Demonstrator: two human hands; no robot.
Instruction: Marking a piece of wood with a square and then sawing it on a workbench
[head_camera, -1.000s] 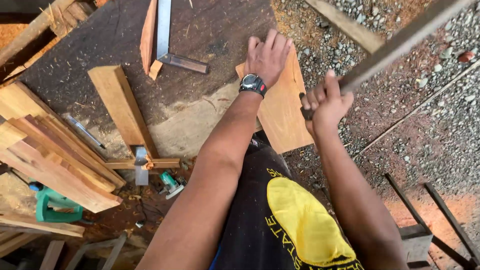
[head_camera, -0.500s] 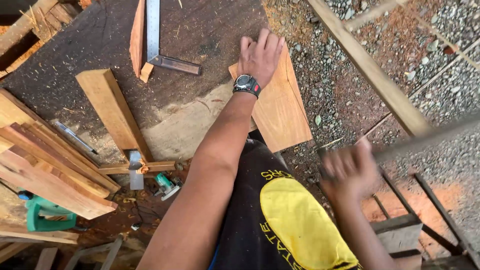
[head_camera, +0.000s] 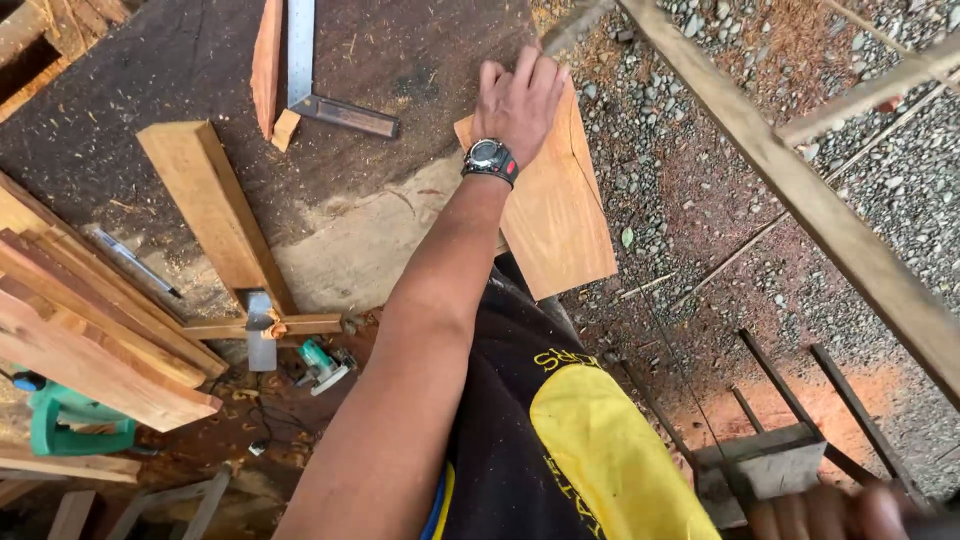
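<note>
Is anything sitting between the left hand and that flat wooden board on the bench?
Nothing visible: the left hand lies flat on the wooden board. The steel square lies apart, to its left.

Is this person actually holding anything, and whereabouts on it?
The left hand presses flat on the far end of the wooden board, pinning rather than gripping it. The right hand is blurred at the frame's edge; what it holds cannot be told.
</note>
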